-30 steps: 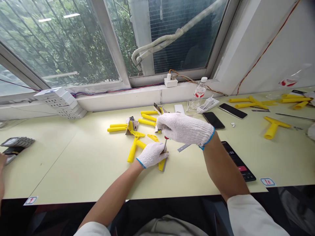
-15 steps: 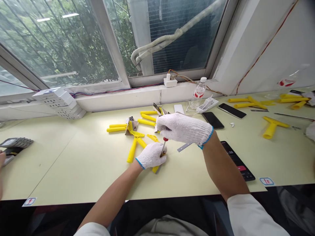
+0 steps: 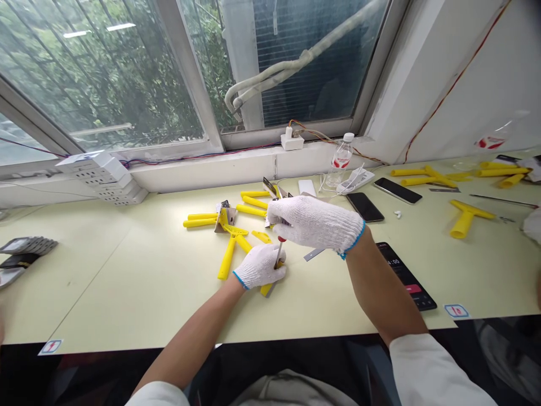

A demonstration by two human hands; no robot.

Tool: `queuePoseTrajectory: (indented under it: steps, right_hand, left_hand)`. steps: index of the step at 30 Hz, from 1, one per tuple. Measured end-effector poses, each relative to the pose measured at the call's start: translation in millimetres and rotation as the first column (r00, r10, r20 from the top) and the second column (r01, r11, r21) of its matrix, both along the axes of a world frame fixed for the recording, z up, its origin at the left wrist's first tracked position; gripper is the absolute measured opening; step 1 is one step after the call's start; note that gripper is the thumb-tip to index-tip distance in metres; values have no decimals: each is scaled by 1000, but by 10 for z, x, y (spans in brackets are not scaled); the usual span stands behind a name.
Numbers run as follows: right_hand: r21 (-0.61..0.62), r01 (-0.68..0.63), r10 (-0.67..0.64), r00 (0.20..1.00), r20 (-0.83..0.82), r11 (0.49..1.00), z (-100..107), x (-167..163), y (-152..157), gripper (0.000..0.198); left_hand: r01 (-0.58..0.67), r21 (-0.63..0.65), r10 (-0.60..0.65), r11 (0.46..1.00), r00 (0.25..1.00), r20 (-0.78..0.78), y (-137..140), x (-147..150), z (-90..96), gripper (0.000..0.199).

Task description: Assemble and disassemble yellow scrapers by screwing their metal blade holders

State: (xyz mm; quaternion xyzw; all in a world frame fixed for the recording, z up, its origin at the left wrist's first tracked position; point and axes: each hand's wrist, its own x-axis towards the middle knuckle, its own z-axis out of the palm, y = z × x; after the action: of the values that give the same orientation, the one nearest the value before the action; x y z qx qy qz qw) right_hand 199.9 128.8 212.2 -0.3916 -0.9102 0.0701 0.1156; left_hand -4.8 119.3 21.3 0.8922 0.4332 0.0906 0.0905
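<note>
My right hand (image 3: pixel 313 223), in a white knitted glove with a blue cuff, is closed around a screwdriver (image 3: pixel 279 252). A bit of its red handle shows below the fingers, and the metal shaft points down to my left hand (image 3: pixel 261 265). That gloved hand is closed on a yellow plastic scraper (image 3: pixel 266 290), pressing it against the table; a grey blade edge shows beside it. The screwdriver's tip is hidden by the fingers. A loose flat metal blade (image 3: pixel 313 255) lies below my right wrist. Several yellow scraper handles (image 3: pixel 227 256) lie beyond my left hand.
A large phone (image 3: pixel 408 276) is partly under my right forearm. Two more phones, a water bottle (image 3: pixel 339 163) and a power strip (image 3: pixel 356 179) stand behind. More yellow handles (image 3: pixel 465 220) lie right. White boxes (image 3: pixel 103 175) and a dark stack (image 3: pixel 27 251) are left.
Both my hands keep nearly the same place and grip, with the screwdriver still upright between them. At the far left, another person's hand has drawn away from the dark stack.
</note>
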Motion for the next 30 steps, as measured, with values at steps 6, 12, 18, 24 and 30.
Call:
queuePoseTrajectory:
  steps: [6, 12, 18, 24, 30]
  right_hand:
    - [-34, -28, 28, 1000, 8, 999, -8, 41, -3, 22]
    - [68, 101, -109, 987, 120, 993, 14, -118, -15, 32]
    - [-77, 140, -137, 990, 40, 987, -106, 94, 71, 20]
    - [11, -53, 53, 998, -31, 999, -41, 1, -22, 27]
    - [83, 169, -179, 973, 148, 982, 112, -157, -101, 30]
  left_hand:
    - [-32, -2, 32, 999, 999, -13, 9, 15, -30, 9]
    - [-42, -58, 41, 997, 999, -9, -32, 19, 82, 9]
    - [-31, -39, 30, 999, 999, -28, -19, 27, 57, 7]
    - [-31, -12, 31, 999, 999, -21, 13, 19, -10, 10]
    - [-1, 4, 1, 1000, 1000, 4, 8, 13, 6, 8]
